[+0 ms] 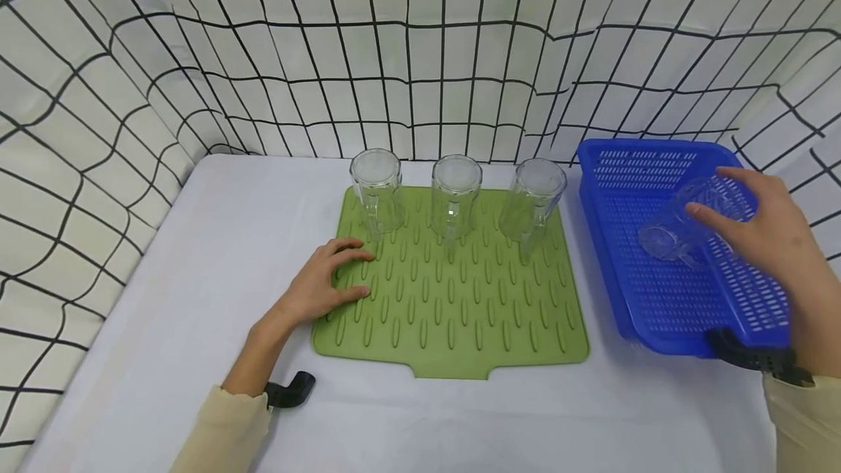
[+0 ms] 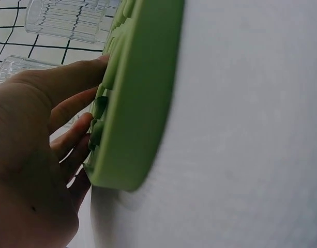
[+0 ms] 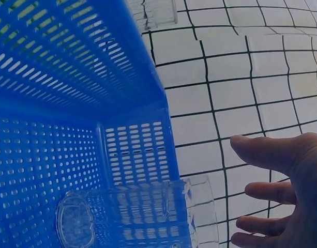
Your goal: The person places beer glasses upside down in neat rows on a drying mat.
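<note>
My right hand (image 1: 765, 228) is over the blue plastic basket (image 1: 607, 268), thumb and fingers spread around a clear glass mug (image 1: 663, 239). That mug leans on its side in the basket; in the right wrist view a gap shows between its rim end and the fingertips. My left hand (image 1: 322, 279) rests at the left edge of a green ridged drying mat (image 1: 453, 349), fingers loosely bent, fingertips at the ridges. Three clear glass mugs stand upside down in a row along the mat's back: left mug (image 1: 377, 188), middle mug (image 1: 456, 192), right mug (image 1: 535, 195).
A white cloth (image 1: 164, 298) covers the table. White walls with a black grid (image 1: 427, 57) enclose the back and sides. The basket stands just right of the mat, near the back wall. Each wrist wears a black camera mount (image 1: 292, 390).
</note>
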Demonstrator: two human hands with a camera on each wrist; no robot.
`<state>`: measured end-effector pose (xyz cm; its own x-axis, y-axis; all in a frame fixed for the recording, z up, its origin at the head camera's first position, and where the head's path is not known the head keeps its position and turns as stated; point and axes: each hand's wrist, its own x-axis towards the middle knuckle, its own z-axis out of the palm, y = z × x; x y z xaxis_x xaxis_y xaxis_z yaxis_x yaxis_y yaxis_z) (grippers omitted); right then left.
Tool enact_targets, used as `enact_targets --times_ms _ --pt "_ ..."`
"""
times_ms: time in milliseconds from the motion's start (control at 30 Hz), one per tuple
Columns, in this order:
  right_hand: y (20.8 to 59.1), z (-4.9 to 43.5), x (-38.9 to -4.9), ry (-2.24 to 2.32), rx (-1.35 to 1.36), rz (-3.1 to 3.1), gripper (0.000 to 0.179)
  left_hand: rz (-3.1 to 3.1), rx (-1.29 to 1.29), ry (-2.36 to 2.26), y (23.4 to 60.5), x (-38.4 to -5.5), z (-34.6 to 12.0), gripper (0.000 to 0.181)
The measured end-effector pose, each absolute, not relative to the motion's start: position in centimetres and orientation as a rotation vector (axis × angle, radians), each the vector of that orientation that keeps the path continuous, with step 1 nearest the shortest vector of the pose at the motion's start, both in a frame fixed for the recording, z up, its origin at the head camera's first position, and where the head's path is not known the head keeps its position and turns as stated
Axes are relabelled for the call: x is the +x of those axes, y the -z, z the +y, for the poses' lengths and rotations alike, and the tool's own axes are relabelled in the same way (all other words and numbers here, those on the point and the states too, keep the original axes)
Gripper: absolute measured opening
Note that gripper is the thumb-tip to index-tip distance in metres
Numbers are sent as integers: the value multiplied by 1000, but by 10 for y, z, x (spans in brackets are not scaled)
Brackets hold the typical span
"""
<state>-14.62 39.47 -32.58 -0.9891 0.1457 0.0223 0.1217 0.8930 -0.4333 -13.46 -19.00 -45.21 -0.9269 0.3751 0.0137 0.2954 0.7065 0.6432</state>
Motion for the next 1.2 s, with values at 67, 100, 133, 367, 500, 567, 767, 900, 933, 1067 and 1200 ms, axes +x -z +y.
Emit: enact_targets --times_ms 67,100,133,367,500,567,767,900,933,1067,1200 --pt "326 397 -149 -681 -231 -3019 80 2794 547 -1022 452 -135 -191 52" --pt "327 398 -150 -679 -233 -3026 81 2795 548 -1021 453 -134 -191 51" --pt "328 398 -152 -679 -231 -3032 81 2795 548 -1020 453 -134 -191 51" --pt "335 404 -160 -690 -167 -3033 87 2792 539 -1028 454 -135 -192 51" --pt "339 407 -162 -685 -169 -3060 92 2787 533 -1040 455 -135 -191 51" --pt "341 408 -163 -685 -169 -3073 93 2786 530 -1045 456 -135 -191 51" --pt "344 408 -167 -700 -162 -3069 93 2789 530 -1053 456 -135 -192 51" --pt "344 407 -169 -688 -137 -3069 92 2792 537 -1055 456 -134 -192 50" --pt "344 407 -169 -680 -129 -3072 93 2794 539 -1054 456 -134 -192 51" --pt "343 407 -170 -624 -107 -3089 97 2795 545 -1057 456 -134 -192 50" --pt "344 408 -171 -516 -121 -3086 94 2794 539 -1053 456 -134 -192 51"
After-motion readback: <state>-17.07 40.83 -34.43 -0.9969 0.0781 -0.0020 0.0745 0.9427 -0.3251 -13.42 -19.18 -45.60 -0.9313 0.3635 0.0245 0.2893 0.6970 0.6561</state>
